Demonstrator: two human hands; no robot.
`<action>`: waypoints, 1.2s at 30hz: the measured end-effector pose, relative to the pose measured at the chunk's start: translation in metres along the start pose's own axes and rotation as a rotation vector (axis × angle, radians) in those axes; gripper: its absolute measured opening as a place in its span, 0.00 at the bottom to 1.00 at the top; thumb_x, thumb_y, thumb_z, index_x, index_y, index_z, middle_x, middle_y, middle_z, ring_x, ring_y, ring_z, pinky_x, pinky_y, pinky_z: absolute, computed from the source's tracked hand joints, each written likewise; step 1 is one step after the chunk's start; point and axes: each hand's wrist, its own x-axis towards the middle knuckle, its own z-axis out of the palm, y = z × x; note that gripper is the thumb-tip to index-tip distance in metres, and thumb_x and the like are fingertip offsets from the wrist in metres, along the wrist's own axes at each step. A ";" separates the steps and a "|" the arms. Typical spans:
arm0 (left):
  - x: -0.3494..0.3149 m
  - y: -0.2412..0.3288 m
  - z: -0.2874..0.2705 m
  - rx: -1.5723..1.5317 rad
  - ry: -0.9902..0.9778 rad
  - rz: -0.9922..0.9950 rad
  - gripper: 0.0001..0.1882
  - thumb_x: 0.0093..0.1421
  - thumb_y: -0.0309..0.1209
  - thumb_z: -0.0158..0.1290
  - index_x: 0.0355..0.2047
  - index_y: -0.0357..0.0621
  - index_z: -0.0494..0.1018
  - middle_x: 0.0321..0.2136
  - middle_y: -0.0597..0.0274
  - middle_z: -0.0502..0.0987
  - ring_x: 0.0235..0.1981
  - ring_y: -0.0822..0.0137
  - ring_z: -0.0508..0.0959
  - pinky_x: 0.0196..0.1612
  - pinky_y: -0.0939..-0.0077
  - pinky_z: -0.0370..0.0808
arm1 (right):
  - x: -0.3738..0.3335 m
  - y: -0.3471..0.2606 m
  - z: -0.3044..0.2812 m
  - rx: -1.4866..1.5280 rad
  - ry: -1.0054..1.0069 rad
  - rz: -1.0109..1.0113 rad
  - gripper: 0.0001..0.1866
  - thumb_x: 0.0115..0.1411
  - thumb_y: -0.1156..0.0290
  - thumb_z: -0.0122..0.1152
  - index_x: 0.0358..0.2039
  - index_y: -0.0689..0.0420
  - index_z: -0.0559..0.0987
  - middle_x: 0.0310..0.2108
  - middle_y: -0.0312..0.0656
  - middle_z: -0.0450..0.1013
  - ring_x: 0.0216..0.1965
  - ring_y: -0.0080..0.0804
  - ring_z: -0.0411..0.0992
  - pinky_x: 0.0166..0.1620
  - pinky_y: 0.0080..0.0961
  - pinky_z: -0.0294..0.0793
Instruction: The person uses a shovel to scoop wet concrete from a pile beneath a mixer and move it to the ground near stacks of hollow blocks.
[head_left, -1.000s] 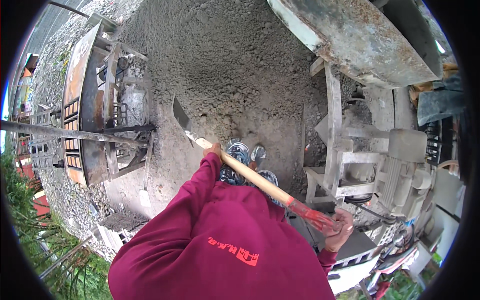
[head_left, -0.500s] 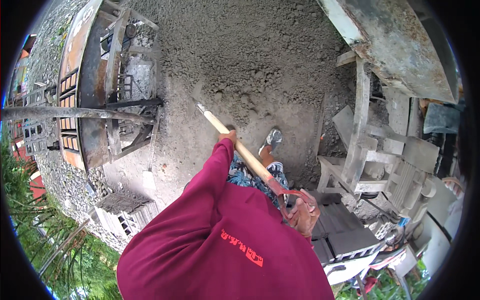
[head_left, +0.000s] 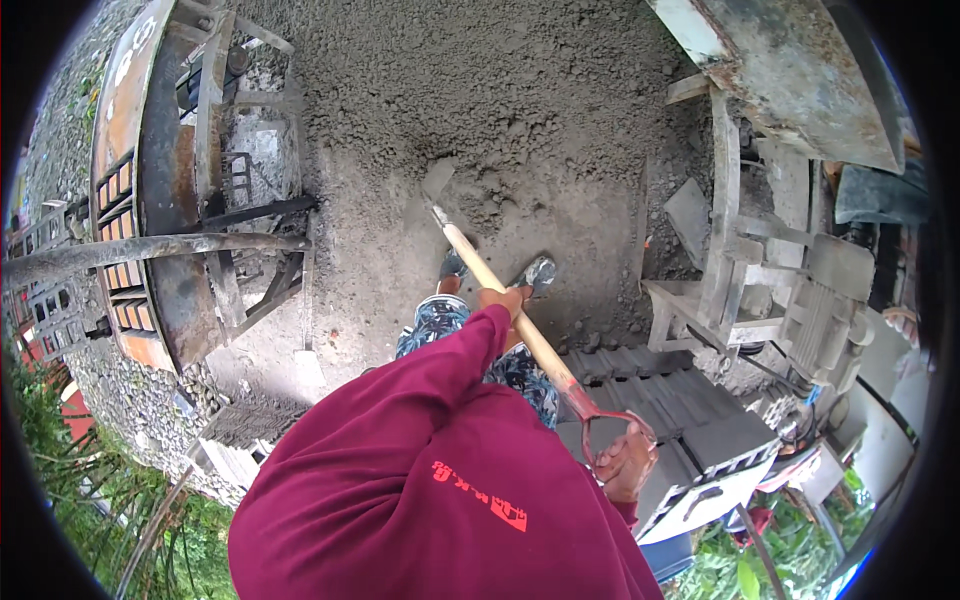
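A shovel (head_left: pixel 545 352) with a pale wooden shaft and a red D-shaped handle runs slantwise in front of my body. My left hand (head_left: pixel 505 300) wraps round the middle of its shaft. At the upper end, my right hand (head_left: pixel 626 460) grips the red handle. The grey blade (head_left: pixel 438 178) rests low at the near edge of a spread of damp, crumbly grey mix (head_left: pixel 490 90). My two shod feet stand just behind it, one on each side of the shaft.
On the left stands a rusty metal-and-wood bench (head_left: pixel 170 200) with a slotted mould, a pole crossing it. A rusty metal trough (head_left: pixel 800 75) on wooden legs is at the upper right. Stacked grey blocks (head_left: pixel 715 440) lie at my right; more blocks (head_left: pixel 245 430) are at the lower left.
My left hand and the shaft have shifted right and slightly down, and the blade has moved right along the mix's edge. My right hand has dropped a little, still on the handle.
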 end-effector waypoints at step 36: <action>-0.073 -0.015 0.112 0.475 -0.136 0.225 0.41 0.50 0.36 0.59 0.52 0.16 0.52 0.42 0.33 0.72 0.36 0.50 0.80 0.37 0.65 0.78 | 0.057 0.106 -0.154 0.411 0.179 0.154 0.22 0.57 0.54 0.64 0.19 0.57 0.67 0.08 0.38 0.63 0.08 0.28 0.64 0.13 0.25 0.67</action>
